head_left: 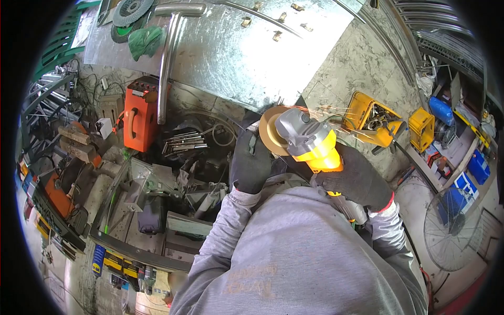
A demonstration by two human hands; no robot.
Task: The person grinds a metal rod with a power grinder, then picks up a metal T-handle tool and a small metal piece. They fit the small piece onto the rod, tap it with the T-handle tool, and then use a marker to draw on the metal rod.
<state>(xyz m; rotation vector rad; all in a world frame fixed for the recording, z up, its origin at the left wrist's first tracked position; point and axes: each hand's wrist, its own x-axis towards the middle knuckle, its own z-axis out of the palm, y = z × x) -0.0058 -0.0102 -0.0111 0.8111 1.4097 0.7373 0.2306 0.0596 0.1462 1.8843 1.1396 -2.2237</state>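
Observation:
My right hand (359,177), in a black glove with a red cuff, is wrapped round a yellow and grey angle grinder (315,144). The grinder's tan disc (271,131) faces left, towards my left hand. Also gloved in black, my left hand (251,163) is closed just left of the disc. A small metal piece (254,127) shows at its fingertips, its kind not clear. Thin orange sparks (328,111) fly off to the right from behind the grinder head.
Ahead is a metal-topped table (220,58) with a T-shaped steel tube (170,58), small brass-coloured pieces (282,18) and a green cloth (145,43). An orange machine (140,115) stands left. Yellow crates (362,107) and a fan (452,228) are at right.

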